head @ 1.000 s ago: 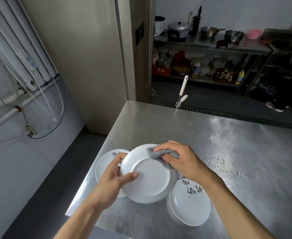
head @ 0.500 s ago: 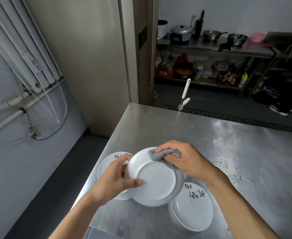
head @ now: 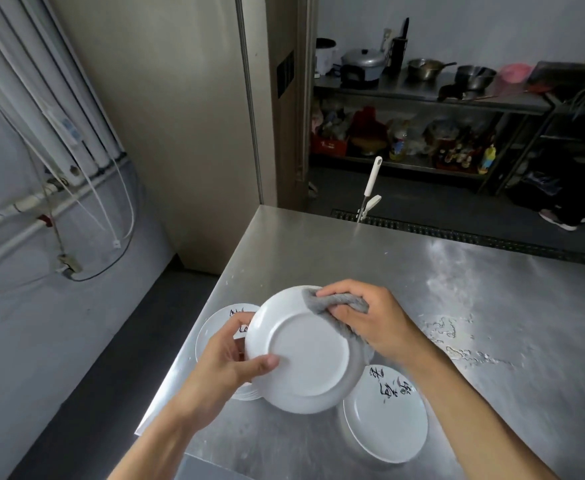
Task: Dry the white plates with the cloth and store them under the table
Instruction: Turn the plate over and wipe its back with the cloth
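Note:
I hold a white plate [head: 306,355] above the steel table [head: 457,289], its underside turned toward me. My left hand [head: 228,362] grips its left rim, thumb on the base. My right hand [head: 370,317] pinches a grey cloth [head: 336,306] folded over the plate's upper right rim. A stack of white plates with black writing [head: 215,327] lies at the table's left edge, partly hidden behind my left hand. One more written plate [head: 386,414] lies flat at the lower right.
Water drops [head: 457,337] glisten on the table to the right of my hands. A white-handled tool [head: 370,183] stands past the table's far edge. Shelves with pots [head: 422,74] line the back wall. Pipes and cables [head: 59,188] run along the left wall.
The cloth and my right hand have slid a little along the plate's upper rim. The plate stays in my left hand with its underside up.

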